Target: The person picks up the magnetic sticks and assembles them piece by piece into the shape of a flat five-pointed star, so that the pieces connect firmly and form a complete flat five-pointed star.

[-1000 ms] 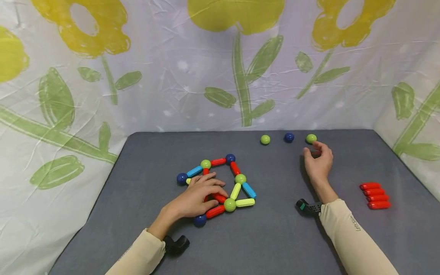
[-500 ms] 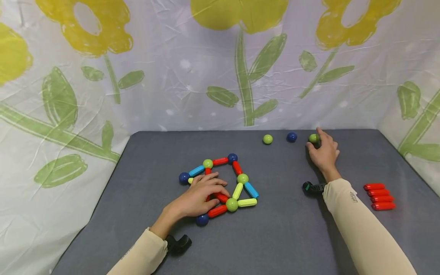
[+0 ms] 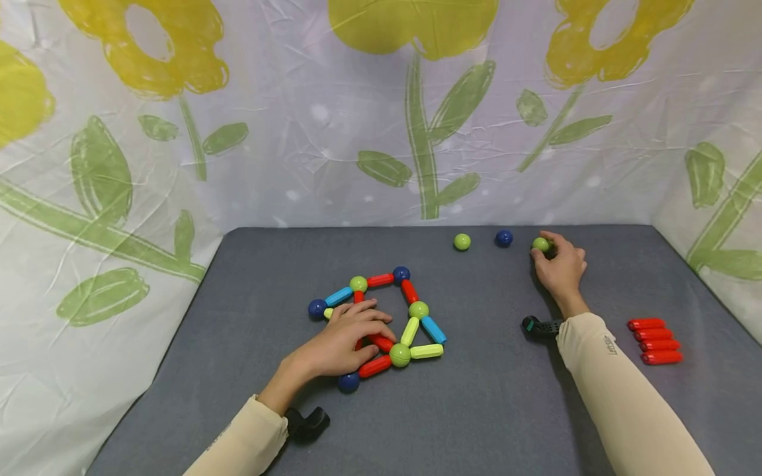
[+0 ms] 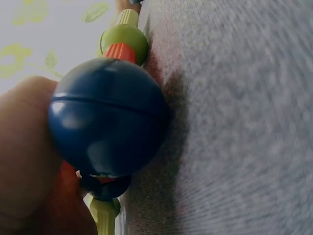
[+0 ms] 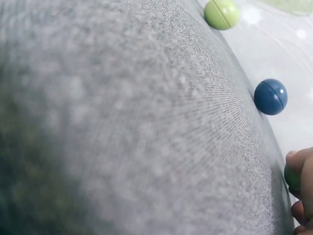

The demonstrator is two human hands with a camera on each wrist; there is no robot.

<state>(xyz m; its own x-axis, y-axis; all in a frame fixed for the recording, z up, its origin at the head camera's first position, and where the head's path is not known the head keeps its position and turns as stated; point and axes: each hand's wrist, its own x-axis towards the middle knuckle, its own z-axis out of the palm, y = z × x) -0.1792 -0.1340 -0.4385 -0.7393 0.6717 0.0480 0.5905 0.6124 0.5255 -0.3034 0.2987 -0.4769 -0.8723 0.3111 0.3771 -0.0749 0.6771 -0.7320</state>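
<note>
In the head view my left hand (image 3: 345, 336) rests over a flat frame of magnetic rods and balls, fingers spread and covering part of it. A near blue ball (image 3: 348, 382) lies by its thumb; the left wrist view shows this blue ball (image 4: 110, 117) up close. Joined in the frame are red rods (image 3: 375, 366), light blue rods (image 3: 433, 330), yellow-green rods (image 3: 426, 351) and green balls (image 3: 400, 355). At the back right, my right hand (image 3: 559, 266) pinches a loose green ball (image 3: 540, 244) between thumb and index finger. Fingers mostly hide that green ball (image 5: 292, 177) in the right wrist view.
Along the table's back edge lie another loose green ball (image 3: 462, 242) and a loose blue ball (image 3: 503, 238). Several red rods (image 3: 662, 357) lie side by side at the right. A flower-printed curtain (image 3: 286, 132) surrounds the grey table (image 3: 476, 410).
My right hand has reached to the back right, closed its thumb and index finger on the green ball and drawn it slightly nearer. My left hand has stayed on the frame.
</note>
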